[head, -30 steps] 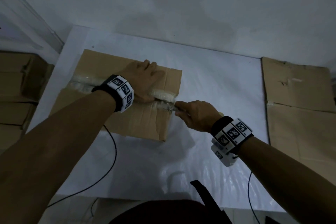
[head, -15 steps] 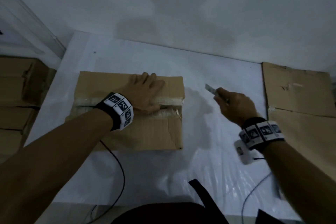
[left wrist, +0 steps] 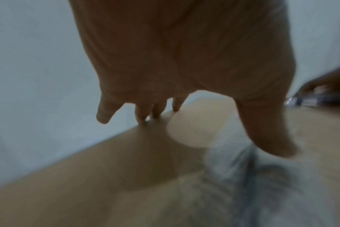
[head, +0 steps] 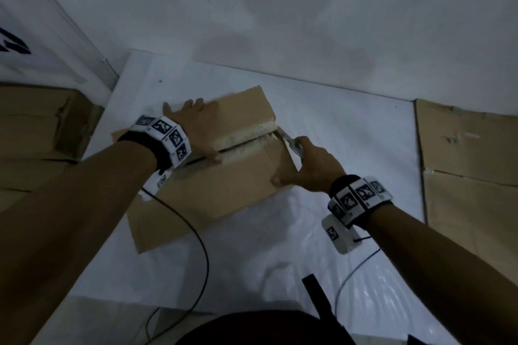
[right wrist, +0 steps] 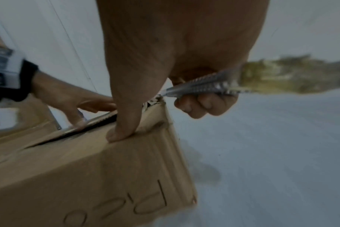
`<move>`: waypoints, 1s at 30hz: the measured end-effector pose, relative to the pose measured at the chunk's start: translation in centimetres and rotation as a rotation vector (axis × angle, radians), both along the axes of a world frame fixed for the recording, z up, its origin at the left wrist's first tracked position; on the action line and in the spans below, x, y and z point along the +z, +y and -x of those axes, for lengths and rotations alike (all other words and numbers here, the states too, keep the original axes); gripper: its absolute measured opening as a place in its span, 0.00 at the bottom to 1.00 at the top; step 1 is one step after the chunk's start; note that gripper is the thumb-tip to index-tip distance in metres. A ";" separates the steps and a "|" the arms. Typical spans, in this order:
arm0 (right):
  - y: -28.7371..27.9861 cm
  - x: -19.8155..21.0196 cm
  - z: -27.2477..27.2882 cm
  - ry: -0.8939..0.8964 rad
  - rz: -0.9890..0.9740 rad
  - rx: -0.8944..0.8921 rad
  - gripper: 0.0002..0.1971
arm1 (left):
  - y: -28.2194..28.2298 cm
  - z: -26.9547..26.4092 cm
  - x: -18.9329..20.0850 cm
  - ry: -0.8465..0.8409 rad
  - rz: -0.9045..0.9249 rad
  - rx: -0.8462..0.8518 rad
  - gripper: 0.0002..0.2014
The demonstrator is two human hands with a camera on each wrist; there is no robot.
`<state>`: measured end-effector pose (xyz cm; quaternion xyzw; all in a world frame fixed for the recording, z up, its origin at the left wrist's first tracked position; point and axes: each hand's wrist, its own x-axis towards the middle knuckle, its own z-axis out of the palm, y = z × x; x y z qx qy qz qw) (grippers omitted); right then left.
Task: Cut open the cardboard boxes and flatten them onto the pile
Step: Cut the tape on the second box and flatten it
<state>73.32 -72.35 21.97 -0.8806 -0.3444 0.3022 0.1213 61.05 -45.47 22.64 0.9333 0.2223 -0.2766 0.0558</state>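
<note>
A brown cardboard box lies at an angle on the white table. Its taped top seam is split, and a dark gap shows along it. My left hand lies flat on the far flap, with the fingers reaching its back edge and the thumb beside the seam. My right hand is at the box's right end. Its fingers are curled round a utility knife, whose blade touches the end of the seam. The right thumb presses on the near flap.
A pile of flattened cardboard lies at the right edge of the table. Stacked boxes stand on the left, beside the table. A white wall runs behind. Black cables trail over the front of the table.
The box has turned counter-clockwise under my left hand. My right hand, lifted away to the right with the knife half a second ago, has come back to the box's right end.
</note>
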 end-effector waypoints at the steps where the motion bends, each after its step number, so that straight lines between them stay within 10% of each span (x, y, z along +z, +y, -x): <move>1: 0.5 0.1 -0.6 -0.019 0.005 0.016 0.45 | 0.9 1.4 0.1 0.054 -0.019 0.019 0.71; 7: 4.9 1.9 -1.3 -0.328 -0.062 0.086 0.34 | 3.6 8.3 0.5 0.069 -0.005 0.181 0.69; 15: 5.9 1.4 11.5 0.008 -0.375 0.669 0.31 | 0.5 9.0 2.2 -0.060 0.040 0.516 0.55; 18: 5.3 0.1 10.6 -0.098 -0.288 0.767 0.34 | 0.8 8.5 2.7 -0.035 0.123 0.533 0.40; 23: 4.8 -0.4 6.1 -0.281 -0.080 0.666 0.21 | -0.7 9.0 1.6 -0.066 0.254 0.612 0.49; 27: 5.7 0.3 4.2 -0.356 -0.025 0.560 0.26 | -2.2 8.6 2.2 -0.302 -0.069 0.060 0.34; 30: 6.2 1.0 3.3 -0.397 0.028 0.527 0.30 | -1.9 9.4 1.8 -0.262 0.153 -0.223 0.27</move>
